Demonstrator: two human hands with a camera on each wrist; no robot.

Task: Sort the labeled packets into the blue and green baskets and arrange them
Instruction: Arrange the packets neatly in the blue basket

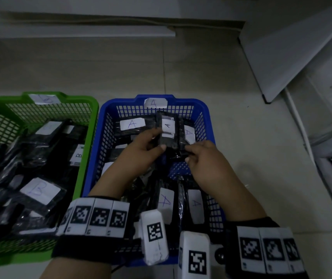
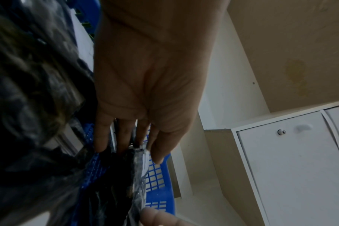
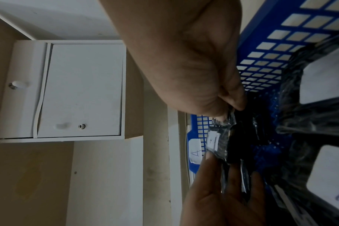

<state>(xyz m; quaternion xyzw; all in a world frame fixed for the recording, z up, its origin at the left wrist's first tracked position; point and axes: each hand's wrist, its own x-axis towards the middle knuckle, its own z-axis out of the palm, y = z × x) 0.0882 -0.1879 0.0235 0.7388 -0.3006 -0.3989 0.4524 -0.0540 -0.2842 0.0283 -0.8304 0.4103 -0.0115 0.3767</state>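
Note:
The blue basket (image 1: pixel 118 100), tagged A, holds several black packets with white A labels. My left hand (image 1: pixel 159 137) holds one A packet (image 1: pixel 167 129) upright above the far half of the basket, thumb on its front and fingers behind it. My right hand (image 1: pixel 188 153) pinches the plastic edge at that packet's lower right corner. The right wrist view shows this pinch (image 3: pixel 230 113) and the packet's small label (image 3: pixel 213 140). In the left wrist view my left fingers (image 2: pixel 124 137) lie straight along the packet's edge (image 2: pixel 139 168). The green basket (image 1: pixel 92 101), tagged B, holds B packets (image 1: pixel 40 190).
More A packets (image 1: pixel 132 124) lie flat at the far end of the blue basket and stand on edge at its near end (image 1: pixel 195 204). Both baskets sit side by side on a pale tiled floor. A white cabinet (image 3: pixel 77 91) stands to the right.

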